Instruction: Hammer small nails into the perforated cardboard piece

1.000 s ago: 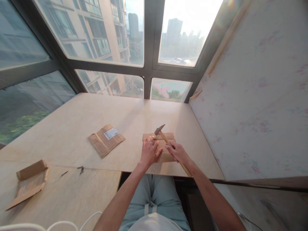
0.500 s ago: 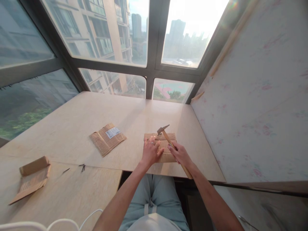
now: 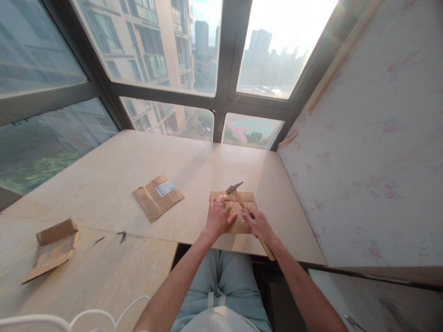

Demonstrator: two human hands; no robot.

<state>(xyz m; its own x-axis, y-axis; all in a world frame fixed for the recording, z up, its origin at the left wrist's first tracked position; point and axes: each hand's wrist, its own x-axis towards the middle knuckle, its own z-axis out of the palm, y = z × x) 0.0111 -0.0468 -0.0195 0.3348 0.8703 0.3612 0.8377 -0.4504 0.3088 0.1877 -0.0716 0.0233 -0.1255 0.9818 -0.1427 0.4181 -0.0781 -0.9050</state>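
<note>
My right hand [image 3: 259,222] is wrapped round the wooden handle of a hammer [image 3: 241,201], whose metal head is low over the far edge of a piece of perforated brown cardboard [image 3: 242,226]. Spread out on that cardboard, at its left side, lies my left hand [image 3: 218,216], with a ring on one finger and the thumb apart. Its fingertips are close to the hammer head. Small dark marks or nails beneath the head are mostly hidden, so I cannot tell whether the head touches them.
A second cardboard piece [image 3: 157,203] with a white label lies to the left. Several dark nails [image 3: 123,237] rest near the seam of the tabletop [image 3: 194,166], beside a folded cardboard piece [image 3: 57,249]. White cable [image 3: 93,313] loops at the lower left. Windows and a papered wall [image 3: 374,161] enclose the table.
The hammer head has come down slightly towards the cardboard, now covering most of the small dark nails. My left hand stays on the cardboard. The whole view has shifted a little.
</note>
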